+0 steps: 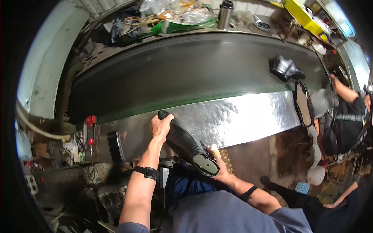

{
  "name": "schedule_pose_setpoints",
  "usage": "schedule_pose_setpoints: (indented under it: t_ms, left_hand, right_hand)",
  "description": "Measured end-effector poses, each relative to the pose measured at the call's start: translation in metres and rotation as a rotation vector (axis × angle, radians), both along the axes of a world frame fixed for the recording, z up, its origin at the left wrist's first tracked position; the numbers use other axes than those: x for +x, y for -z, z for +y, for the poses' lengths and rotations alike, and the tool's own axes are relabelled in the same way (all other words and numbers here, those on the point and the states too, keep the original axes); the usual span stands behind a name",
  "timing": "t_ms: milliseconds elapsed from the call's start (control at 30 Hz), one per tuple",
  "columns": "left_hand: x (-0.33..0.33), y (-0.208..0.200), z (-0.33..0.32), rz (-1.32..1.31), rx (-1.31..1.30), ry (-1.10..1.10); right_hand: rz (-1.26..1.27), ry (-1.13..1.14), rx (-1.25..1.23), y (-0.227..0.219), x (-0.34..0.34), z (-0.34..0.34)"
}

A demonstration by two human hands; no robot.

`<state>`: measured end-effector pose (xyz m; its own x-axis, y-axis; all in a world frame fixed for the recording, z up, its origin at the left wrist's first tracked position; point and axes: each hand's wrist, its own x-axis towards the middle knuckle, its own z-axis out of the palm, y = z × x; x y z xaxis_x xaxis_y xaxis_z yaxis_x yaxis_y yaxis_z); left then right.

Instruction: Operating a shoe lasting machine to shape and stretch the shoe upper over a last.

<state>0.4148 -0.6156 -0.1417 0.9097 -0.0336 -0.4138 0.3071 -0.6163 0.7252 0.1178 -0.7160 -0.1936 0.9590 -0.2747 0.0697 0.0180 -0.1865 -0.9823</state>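
Observation:
A black leather boot [182, 140] slants between my two hands, above the near edge of the shiny metal ledge [248, 116]. At its far, narrow end my left hand [159, 126] is closed around it. My right hand [222, 169] grips the near end from the right side, and one of its fingers has a tan wrap [215, 152]. A greenish oval face [206, 165] with a small hole shows at that near end. Part of the right hand's fingers is hidden by the boot.
Behind the ledge runs a dark belt [175, 66]. Black footwear [286, 68] stands on it at the right, and a shoe with a beige sole [303, 103] lies nearby. A red tool [90, 128] is left, near a dark rectangular object [115, 146]. Two co-workers are at the right.

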Motion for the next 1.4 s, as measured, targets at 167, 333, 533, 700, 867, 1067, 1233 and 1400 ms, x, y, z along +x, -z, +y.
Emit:
schedule_pose_setpoints:
  t_ms: [167, 333, 533, 700, 867, 1067, 1233, 1400]
  left_hand:
    - [-0.013, -0.035, 0.046, 0.086, -0.19, -0.119]
    - [-0.045, -0.098, 0.108, -0.068, -0.245, -0.166]
    - [-0.095, -0.15, 0.212, -0.268, -0.319, -0.305]
    - [-0.191, -0.208, 0.343, -0.451, -0.414, -0.692]
    - [-0.292, -0.233, 0.46, -0.735, -0.226, -0.888]
    - [-0.404, -0.289, 0.577, -0.479, -0.698, -1.218]
    - [-0.46, -0.241, 0.618, -0.749, -0.928, -1.334]
    - [-0.491, -0.2, 0.599, -0.771, -1.351, -1.289]
  right_hand:
    - [0.021, -0.31, 0.057, -0.071, 0.004, -0.013]
    - [0.27, -0.349, 0.523, -0.125, 0.057, -0.013]
    - [0.728, -0.634, 0.847, -0.158, 0.123, 0.09]
    - [0.38, -0.723, 0.522, -0.193, 0.098, 0.221]
    - [0.279, -0.906, 0.445, -0.221, 0.042, 0.35]
    - [0.563, -1.069, 0.647, -0.24, -0.019, 0.471]
    - [0.733, -1.05, 0.909, -0.25, -0.04, 0.544]
    - [0.791, -1.058, 0.843, -0.249, -0.039, 0.6]
